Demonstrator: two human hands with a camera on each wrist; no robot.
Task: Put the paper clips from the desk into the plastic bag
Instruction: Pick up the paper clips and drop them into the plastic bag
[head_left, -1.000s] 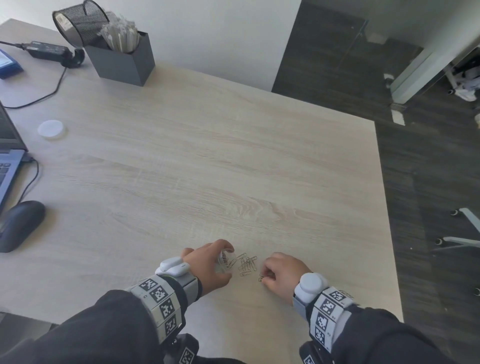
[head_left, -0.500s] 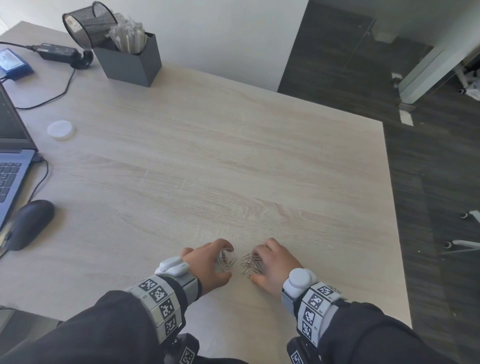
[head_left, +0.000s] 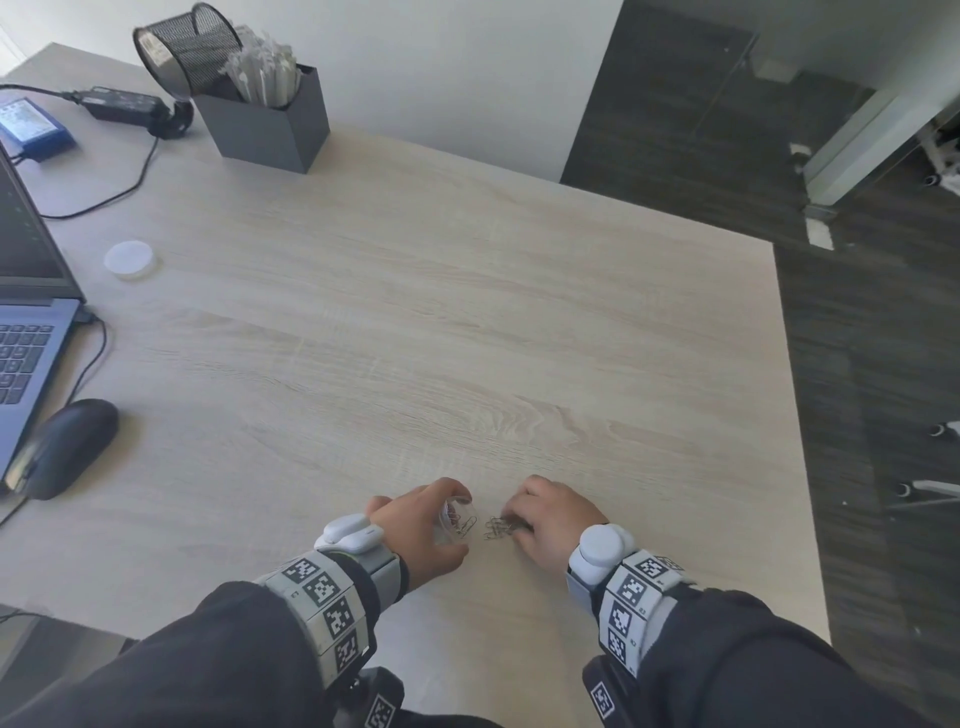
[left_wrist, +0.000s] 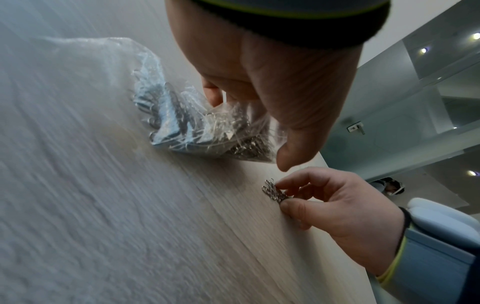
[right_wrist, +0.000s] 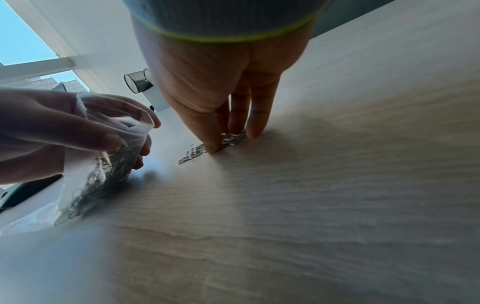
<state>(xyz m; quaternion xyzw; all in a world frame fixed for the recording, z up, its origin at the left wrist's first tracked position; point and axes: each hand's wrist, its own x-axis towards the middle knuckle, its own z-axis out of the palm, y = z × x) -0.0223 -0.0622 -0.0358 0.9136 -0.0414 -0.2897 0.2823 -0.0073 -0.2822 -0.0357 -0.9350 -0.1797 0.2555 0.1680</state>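
Observation:
A clear plastic bag (left_wrist: 182, 123) with several paper clips inside lies on the desk, near its front edge. My left hand (head_left: 453, 519) grips the bag's top between thumb and fingers, and the mouth (right_wrist: 114, 123) faces right. Just right of it, my right hand (left_wrist: 283, 195) pinches a small bunch of silver paper clips (left_wrist: 272, 191) between thumb and fingertips, low on the wooden desk (head_left: 467, 338). A few clips (right_wrist: 192, 155) stick out of the pinch toward the bag. About a finger's width separates the two hands.
A laptop (head_left: 26, 322) and a black mouse (head_left: 62, 447) sit at the left edge. Behind them are a white lid (head_left: 129, 258), a grey box (head_left: 265, 130) with a mesh cup, and a power adapter (head_left: 124, 106). The desk's right edge (head_left: 802, 467) drops to dark floor.
My right hand moved left from a stray clip onto the loose pile and drew the clips into a bunch. The left hand and bag stayed put.

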